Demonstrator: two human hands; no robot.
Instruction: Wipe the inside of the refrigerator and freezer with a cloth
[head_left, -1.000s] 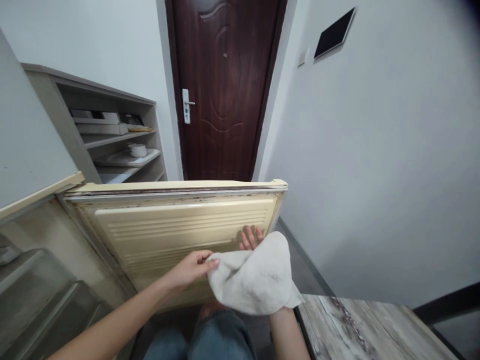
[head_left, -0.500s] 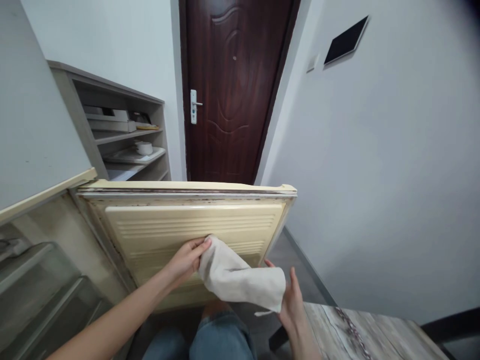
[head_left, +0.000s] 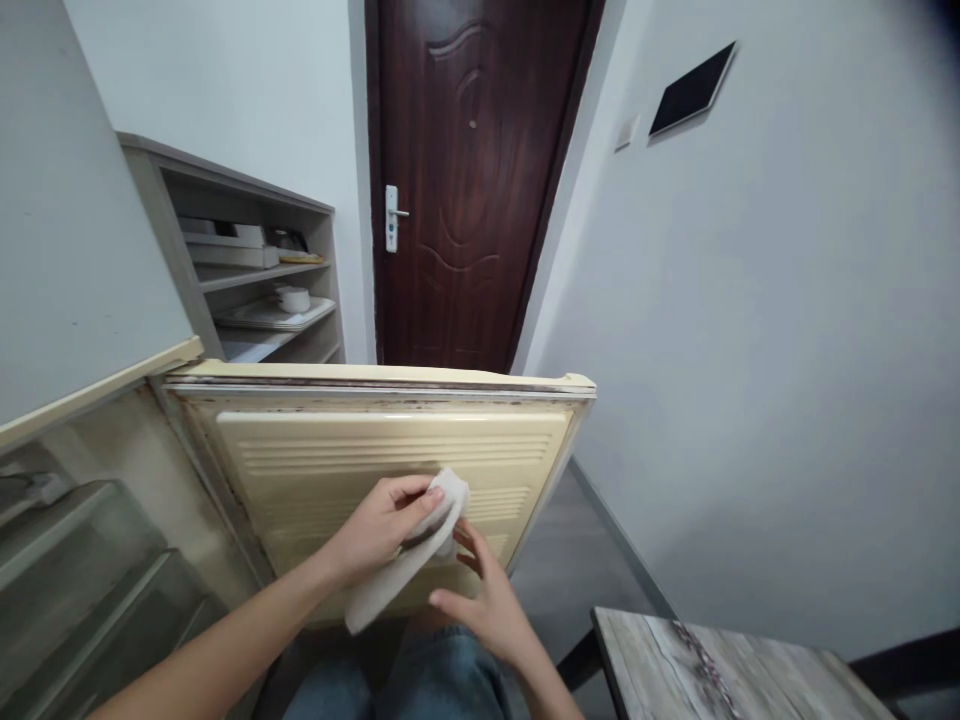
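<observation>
Left hand [head_left: 379, 528] partly behind cloth [head_left: 409, 573], table [head_left: 772, 665] cut off below, dark shelf object [head_left: 289, 240] unclear, perhaps glass

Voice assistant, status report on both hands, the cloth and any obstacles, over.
Left hand pinching white cloth. Right hand open at its edge, contact unclear. Cloth draped before open fridge door. Table right, apart from cloth.
</observation>
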